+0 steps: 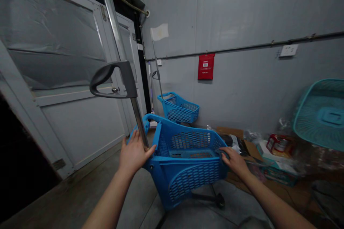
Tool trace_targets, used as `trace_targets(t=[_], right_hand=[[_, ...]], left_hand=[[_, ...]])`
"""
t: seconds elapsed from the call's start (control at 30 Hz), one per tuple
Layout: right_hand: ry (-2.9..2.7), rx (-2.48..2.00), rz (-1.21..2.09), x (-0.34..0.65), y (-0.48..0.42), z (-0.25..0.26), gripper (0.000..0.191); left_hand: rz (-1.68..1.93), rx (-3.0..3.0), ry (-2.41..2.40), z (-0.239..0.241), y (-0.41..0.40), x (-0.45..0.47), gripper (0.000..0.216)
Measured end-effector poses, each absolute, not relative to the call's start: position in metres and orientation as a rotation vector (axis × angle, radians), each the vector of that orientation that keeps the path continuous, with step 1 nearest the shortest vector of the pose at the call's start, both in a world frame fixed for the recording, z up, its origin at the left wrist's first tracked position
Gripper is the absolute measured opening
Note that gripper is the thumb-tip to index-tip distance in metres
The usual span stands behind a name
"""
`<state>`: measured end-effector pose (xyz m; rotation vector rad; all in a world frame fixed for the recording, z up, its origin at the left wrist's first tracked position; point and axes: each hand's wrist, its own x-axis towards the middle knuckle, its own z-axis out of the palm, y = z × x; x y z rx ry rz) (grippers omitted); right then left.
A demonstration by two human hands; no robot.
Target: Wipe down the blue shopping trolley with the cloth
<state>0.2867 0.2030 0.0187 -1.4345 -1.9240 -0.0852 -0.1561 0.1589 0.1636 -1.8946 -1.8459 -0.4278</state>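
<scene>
A blue plastic shopping cart [188,171] with mesh sides stands on the floor in front of me, its basket showing nothing inside. My left hand [134,152] grips its handle end at the left, beside the foot of a metal pole [139,120], with the thumb along the edge. A dark grey looped grip [130,80] is fixed to that pole. At the opposite end, my right hand [233,161] holds the basket's rim, the fingers over the edge. A dark wheel [220,200] shows under the cart.
A second blue cart [180,109] with a white flag [159,32] stands by the wall. White doors [83,121] are at left. Cardboard, plastic wrap and a red package [278,145] lie at right, below a teal basket [319,114]. A red pouch [206,67] hangs on the wall.
</scene>
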Motion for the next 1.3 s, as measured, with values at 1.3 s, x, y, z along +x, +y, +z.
trace_targets(t=[1.3], right_hand=[[-1.850,-1.373,-0.269,0.209,0.148,-0.010,0.037]], left_hand=[[-0.974,-2.143,-1.689,0.109,0.173,-0.086,0.070]])
